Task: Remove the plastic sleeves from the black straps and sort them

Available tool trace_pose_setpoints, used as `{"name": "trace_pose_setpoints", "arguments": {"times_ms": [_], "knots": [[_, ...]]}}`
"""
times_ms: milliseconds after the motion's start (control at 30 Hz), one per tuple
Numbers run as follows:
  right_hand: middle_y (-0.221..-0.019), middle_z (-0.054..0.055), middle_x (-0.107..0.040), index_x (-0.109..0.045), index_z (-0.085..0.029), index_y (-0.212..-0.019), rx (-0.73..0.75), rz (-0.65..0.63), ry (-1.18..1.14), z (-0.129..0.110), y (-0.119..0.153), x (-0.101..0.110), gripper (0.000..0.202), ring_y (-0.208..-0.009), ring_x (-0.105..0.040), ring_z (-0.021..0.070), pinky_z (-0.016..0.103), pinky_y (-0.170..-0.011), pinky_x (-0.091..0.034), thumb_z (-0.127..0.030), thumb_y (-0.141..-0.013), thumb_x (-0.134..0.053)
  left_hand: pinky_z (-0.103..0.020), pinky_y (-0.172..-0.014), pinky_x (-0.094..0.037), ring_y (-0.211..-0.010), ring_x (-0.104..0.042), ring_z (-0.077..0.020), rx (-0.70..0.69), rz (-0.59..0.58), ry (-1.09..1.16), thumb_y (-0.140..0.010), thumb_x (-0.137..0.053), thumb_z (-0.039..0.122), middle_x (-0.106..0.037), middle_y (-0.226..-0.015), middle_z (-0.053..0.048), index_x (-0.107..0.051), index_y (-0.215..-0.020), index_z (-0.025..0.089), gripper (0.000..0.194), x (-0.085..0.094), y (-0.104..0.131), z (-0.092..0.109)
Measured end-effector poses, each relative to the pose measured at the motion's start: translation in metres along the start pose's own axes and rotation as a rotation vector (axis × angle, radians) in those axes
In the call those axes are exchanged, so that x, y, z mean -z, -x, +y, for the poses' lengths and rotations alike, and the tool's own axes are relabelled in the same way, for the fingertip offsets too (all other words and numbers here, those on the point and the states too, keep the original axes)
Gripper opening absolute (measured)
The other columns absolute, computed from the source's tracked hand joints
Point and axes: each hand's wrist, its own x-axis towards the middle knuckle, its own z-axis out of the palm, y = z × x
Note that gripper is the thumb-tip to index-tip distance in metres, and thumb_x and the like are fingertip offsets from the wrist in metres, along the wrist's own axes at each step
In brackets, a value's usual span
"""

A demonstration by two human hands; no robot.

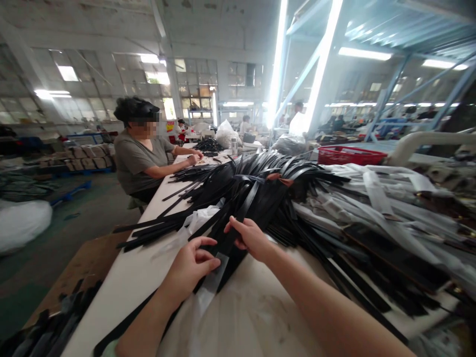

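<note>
A long black strap point(251, 196) runs from the heap toward me, and my right hand point(250, 239) pinches it between thumb and fingers. Just left of it, my left hand point(194, 265) is curled with its thumb on a clear plastic sleeve point(212, 286). The sleeve lies slantwise over black straps and trails toward the table's near side. Beyond both hands lies a large heap of black straps point(297, 173), with a brownish-orange band point(278, 178) around some of them.
A white table point(260, 317) bears everything. Plastic-wrapped straps point(397, 198) pile up on the right. A red crate point(349, 155) stands behind them. At the table's left side a co-worker point(143, 153) sits handling small things. More black straps point(55, 317) lie low at the left on cardboard.
</note>
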Motion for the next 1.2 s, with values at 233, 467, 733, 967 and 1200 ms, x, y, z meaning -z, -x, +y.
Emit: {"name": "trace_pose_setpoints", "arguments": {"times_ms": [233, 467, 733, 967, 1200], "knots": [[-0.042, -0.008, -0.042, -0.062, -0.013, -0.083, -0.012, -0.158, 0.142, 0.011, 0.015, -0.030, 0.066, -0.033, -0.036, 0.0053, 0.016, -0.030, -0.025, -0.077, -0.074, -0.048, -0.024, -0.058, -0.047, -0.064, -0.064, -0.0177, 0.034, -0.003, 0.142, -0.065, -0.080, 0.039, -0.069, -0.075, -0.006, -0.047, -0.105, 0.014, 0.058, 0.000, -0.001, -0.003], [-0.037, -0.012, -0.029, -0.057, -0.016, -0.074, -0.005, 0.249, -0.134, -0.002, 0.003, -0.008, 0.049, -0.031, -0.026, 0.0035, 0.016, -0.033, -0.014, -0.064, -0.073, -0.061, -0.019, -0.049, -0.042, -0.051, -0.057, -0.0126, 0.067, 0.000, 0.136, -0.057, -0.085, 0.038, -0.065, -0.062, 0.000, -0.050, -0.102, 0.014, 0.062, -0.003, -0.002, -0.002], [-0.043, -0.008, -0.041, -0.058, -0.015, -0.068, 0.049, -0.011, 0.011, 0.010, 0.018, -0.031, 0.048, -0.035, -0.033, 0.0038, 0.018, -0.034, -0.018, -0.062, -0.071, -0.064, -0.021, -0.052, -0.045, -0.055, -0.058, -0.0142, 0.020, 0.110, 0.149, -0.055, -0.084, 0.038, -0.065, -0.064, -0.002, -0.051, -0.099, 0.012, 0.061, -0.005, 0.002, 0.004], [-0.037, -0.009, -0.034, -0.062, -0.012, -0.073, -0.034, 0.160, -0.162, 0.004, 0.004, -0.009, 0.053, -0.032, -0.025, 0.0037, 0.019, -0.034, -0.012, -0.065, -0.071, -0.061, -0.018, -0.049, -0.040, -0.049, -0.052, -0.0100, 0.028, 0.089, 0.122, -0.058, -0.082, 0.037, -0.064, -0.062, -0.001, -0.052, -0.100, 0.011, 0.058, -0.002, 0.003, 0.005], [-0.044, -0.006, -0.040, -0.057, -0.016, -0.071, 0.178, 0.128, 0.158, -0.001, 0.011, -0.021, 0.056, -0.036, -0.037, 0.0061, 0.019, -0.034, -0.021, -0.072, -0.073, -0.054, -0.018, -0.049, -0.039, -0.049, -0.052, -0.0108, 0.011, 0.115, 0.124, -0.056, -0.081, 0.036, -0.063, -0.060, -0.001, -0.053, -0.098, 0.012, 0.056, -0.001, -0.001, 0.001]]}}
